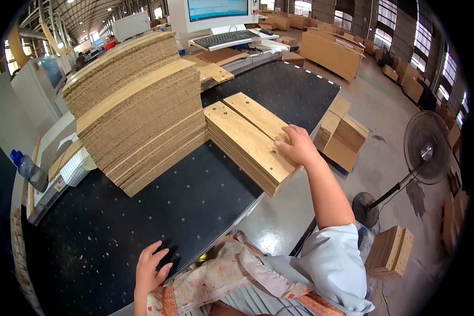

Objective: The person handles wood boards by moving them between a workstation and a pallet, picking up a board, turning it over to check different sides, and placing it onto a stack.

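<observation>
Plainly, with the right hand (298, 146) pressed flat and ungripping on the short plank stack (250, 139) overhanging the black table (142, 221), and the left hand (151, 267) spread loose on the tabletop, a push might slide planks off the edge.
</observation>
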`<state>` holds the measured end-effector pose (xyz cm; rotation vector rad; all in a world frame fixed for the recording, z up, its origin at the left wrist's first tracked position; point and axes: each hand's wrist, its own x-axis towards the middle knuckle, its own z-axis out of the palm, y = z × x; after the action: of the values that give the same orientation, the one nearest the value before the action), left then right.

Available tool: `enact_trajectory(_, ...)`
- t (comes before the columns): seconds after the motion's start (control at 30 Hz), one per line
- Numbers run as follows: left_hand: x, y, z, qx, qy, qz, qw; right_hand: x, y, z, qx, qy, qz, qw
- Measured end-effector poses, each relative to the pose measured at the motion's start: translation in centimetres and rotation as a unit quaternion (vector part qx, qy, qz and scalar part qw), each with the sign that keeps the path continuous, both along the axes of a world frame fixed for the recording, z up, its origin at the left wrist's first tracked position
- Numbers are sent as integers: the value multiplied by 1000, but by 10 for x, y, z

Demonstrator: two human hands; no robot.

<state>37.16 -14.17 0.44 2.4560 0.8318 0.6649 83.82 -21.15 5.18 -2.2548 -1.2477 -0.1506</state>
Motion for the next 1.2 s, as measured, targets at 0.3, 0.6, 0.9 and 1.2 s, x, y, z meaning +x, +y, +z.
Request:
enact_trajectory(0.3,7,2,-5,-64,-55,10,996,-36,-74,-62,396,362,-1,844)
enact_trajectory(0.6,108,20,-16,-394,-214,-121,885,-53,-64,-119,421,299,-3,857)
enact_trajectory(0.9,257,21,-13,-607,-178,-112,766,-50,-54,-121,368,309,-38,876)
enact_trajectory(1.2,292,28,-2,-689,-148,-102,703,-53,-53,-111,386,111,-53,914)
